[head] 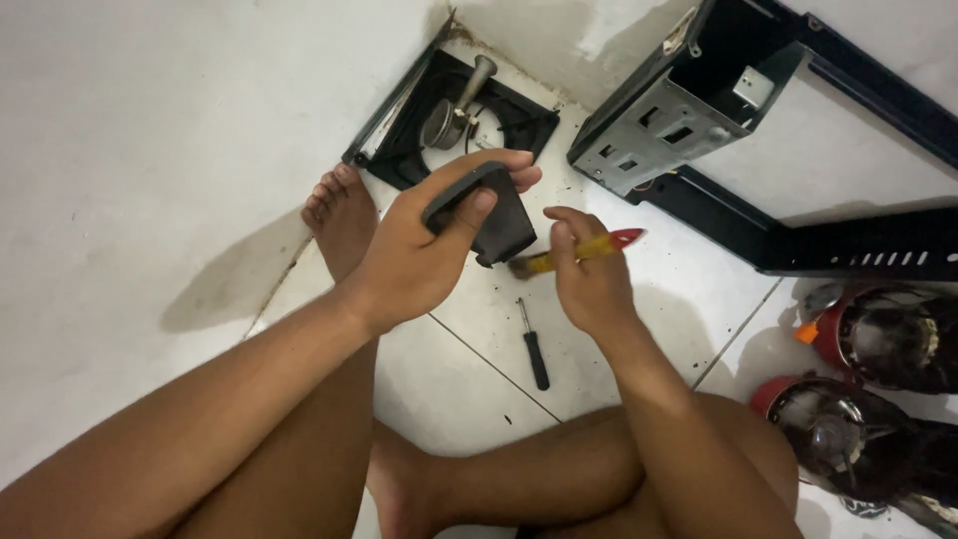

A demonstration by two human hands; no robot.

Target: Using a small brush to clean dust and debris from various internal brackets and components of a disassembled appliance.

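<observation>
Left grip (pixel 419 250) is clasping a dark plastic part (pixel 491 215) while the right grip (pixel 589 274) is pinching a yellow-handled brush (pixel 584 250) above the floor's black screwdriver (pixel 534 347)

Counts, placed relative to black screwdriver (pixel 535 349) lying on floor tiles:

- Hands: two. Left hand (pixel 419 250) up-left of screwdriver, right hand (pixel 589 284) just up-right.
- Dark plastic part (pixel 489 215): one, above screwdriver.
- Yellow-handled brush (pixel 579 250): one, above screwdriver.
- Screwdrivers: one.
- Black fan frame with motor (pixel 454 115): one, far above, at wall corner.
- Black metal chassis (pixel 738 120): one, up-right.
- Red-rimmed motor units (pixel 878 334): two, right and lower right.
- Bare feet: two, one (pixel 339 215) left, other below.
</observation>
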